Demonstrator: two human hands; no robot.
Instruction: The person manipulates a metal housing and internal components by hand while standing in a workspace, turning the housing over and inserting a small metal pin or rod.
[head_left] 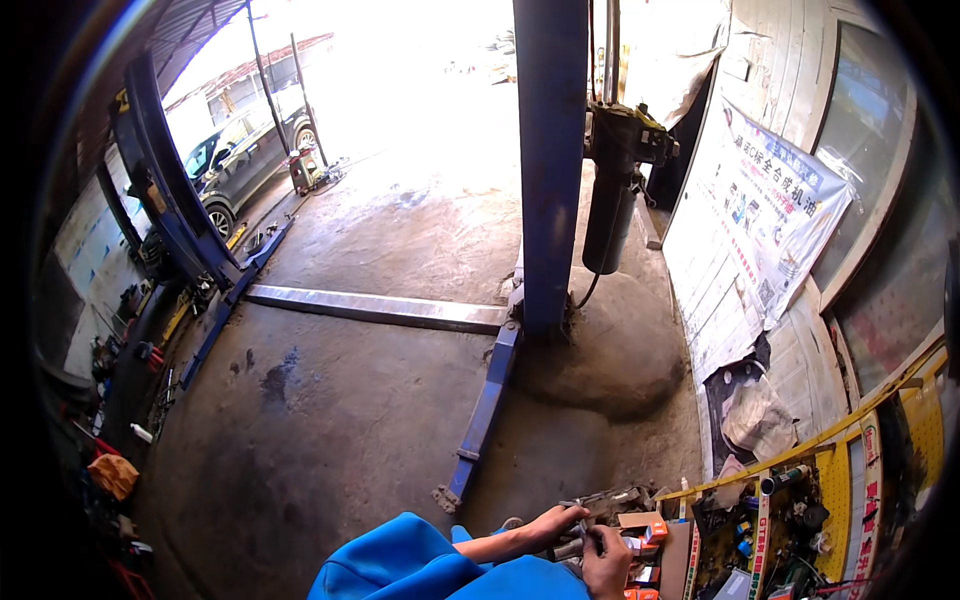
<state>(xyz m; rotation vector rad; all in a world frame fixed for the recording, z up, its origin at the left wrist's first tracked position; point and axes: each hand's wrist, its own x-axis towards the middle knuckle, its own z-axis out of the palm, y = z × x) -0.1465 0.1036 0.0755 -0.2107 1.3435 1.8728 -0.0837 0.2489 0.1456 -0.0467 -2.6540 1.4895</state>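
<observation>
At the lower edge, my left hand (556, 523) comes in from a blue sleeve (400, 560), its fingers closed in a pinch. My right hand (606, 564) is close beside it, with fingers curled and closed. Between the fingertips is a small dark, metallic-looking piece, too small to name. Just to the right of my hands stands an open cardboard box (676, 556) with several small orange-and-white boxes (655, 531) in and around it. Greyish metal parts (620, 500) lie just beyond my hands, partly hidden by them.
A blue lift post (550, 160) rises ahead, its blue arm (484, 420) reaching along the floor towards me. A metal floor beam (380, 308) runs to another blue post (180, 190). Yellow shelving (830, 500) with bottles and tools stands right. A dark car (245, 155) is outside.
</observation>
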